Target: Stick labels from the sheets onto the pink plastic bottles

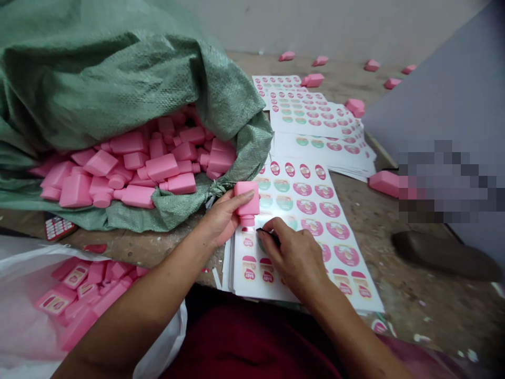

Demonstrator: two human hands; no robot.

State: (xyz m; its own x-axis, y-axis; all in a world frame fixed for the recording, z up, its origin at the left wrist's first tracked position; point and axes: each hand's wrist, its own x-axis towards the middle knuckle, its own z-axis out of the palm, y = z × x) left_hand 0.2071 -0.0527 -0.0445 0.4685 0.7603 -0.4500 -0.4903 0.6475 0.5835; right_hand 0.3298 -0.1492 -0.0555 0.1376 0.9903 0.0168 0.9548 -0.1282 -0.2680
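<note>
On the near sheet [256,290], the right hand [298,253] pinched a slim dark tool [275,239], its tip just beside the neck of the bottle [251,207]; whether it touched the paper could not be told. The left hand [223,218] gripped that pink bottle over the sheet's left part, thumb across the flat face, neck toward the person. No label showed on the visible face. Step in hand, as judged: freeing a label from the sheet for the bottle. The next move seemed to call for a clean peel and a steady, squarely turned bottle. Plain bottles [132,142] filled the mouth of the green sack [158,73]; the white bag [179,326] held others, some labelled. Writing: "BABY" was legible on small red-and-tan labels [249,269] in the sheet's near row; print on the pink ovals [336,230] was too small to read. No brand could be made out.
</note>
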